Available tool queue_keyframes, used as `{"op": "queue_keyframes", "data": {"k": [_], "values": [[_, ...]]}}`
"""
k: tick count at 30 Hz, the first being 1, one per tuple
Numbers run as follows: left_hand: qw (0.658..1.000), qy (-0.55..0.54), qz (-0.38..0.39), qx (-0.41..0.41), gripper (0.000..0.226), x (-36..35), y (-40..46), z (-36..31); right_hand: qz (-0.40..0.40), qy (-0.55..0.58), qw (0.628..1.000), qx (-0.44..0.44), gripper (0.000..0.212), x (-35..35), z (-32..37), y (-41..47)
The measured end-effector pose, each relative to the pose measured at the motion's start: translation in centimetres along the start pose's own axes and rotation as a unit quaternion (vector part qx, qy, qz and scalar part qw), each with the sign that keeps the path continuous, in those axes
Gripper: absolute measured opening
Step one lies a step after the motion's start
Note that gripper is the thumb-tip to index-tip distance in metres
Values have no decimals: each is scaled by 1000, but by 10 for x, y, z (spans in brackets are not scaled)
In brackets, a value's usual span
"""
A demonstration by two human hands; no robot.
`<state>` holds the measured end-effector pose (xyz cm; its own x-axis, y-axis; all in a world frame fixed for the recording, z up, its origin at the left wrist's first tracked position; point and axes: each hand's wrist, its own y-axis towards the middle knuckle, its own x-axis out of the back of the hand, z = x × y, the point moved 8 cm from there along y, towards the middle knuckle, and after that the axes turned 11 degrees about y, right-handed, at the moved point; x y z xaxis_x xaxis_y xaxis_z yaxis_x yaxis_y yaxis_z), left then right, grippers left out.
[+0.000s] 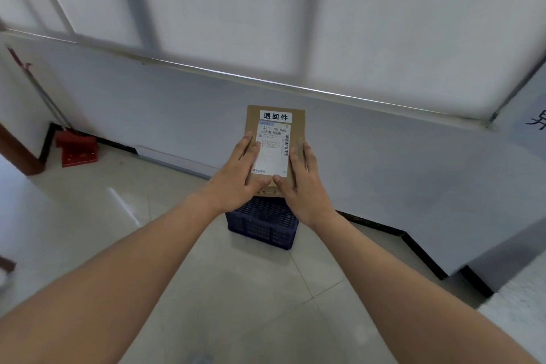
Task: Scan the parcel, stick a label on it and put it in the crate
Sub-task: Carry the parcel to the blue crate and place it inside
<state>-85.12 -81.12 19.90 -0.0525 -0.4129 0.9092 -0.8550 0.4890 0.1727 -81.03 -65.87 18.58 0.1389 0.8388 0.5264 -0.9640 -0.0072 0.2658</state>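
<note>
A flat brown cardboard parcel (297, 121) is held out in front of me, above a dark blue slatted crate (263, 226) that stands on the floor by the wall. The parcel carries a white shipping label with barcodes (273, 154) and, above it, a white sticker with black Chinese characters (275, 116). My left hand (236, 180) grips the parcel's left edge, thumb across its lower part. My right hand (304, 183) grips the right edge, thumb on the label's bottom corner. The crate's inside is mostly hidden by the parcel and my hands.
A pale tiled floor (242, 289) runs up to a white wall with a black skirting. A red dustpan with a long handle (77, 151) leans in the left corner. A covered window with a sill spans the wall above. A white surface edge shows at the far right.
</note>
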Motion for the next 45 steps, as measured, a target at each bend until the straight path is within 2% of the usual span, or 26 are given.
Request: {"op": "queue_keyframes", "data": {"k": [9, 22, 31, 39, 45], "values": [[994, -37, 87, -51, 92, -12, 75, 126, -29, -16, 995, -92, 87, -92, -27, 91], [985, -49, 162, -26, 93, -67, 159, 279, 12, 11, 980, -197, 89, -198, -98, 204], [974, -41, 222, 13, 95, -121, 240, 345, 36, 50, 967, -248, 91, -239, -183, 282], [959, -59, 275, 33, 100, -155, 290, 393, 44, 77, 954, -285, 90, -266, -230, 325], [945, -80, 316, -1, 84, -190, 318, 429, 21, 83, 940, -331, 89, -295, -266, 337]]}}
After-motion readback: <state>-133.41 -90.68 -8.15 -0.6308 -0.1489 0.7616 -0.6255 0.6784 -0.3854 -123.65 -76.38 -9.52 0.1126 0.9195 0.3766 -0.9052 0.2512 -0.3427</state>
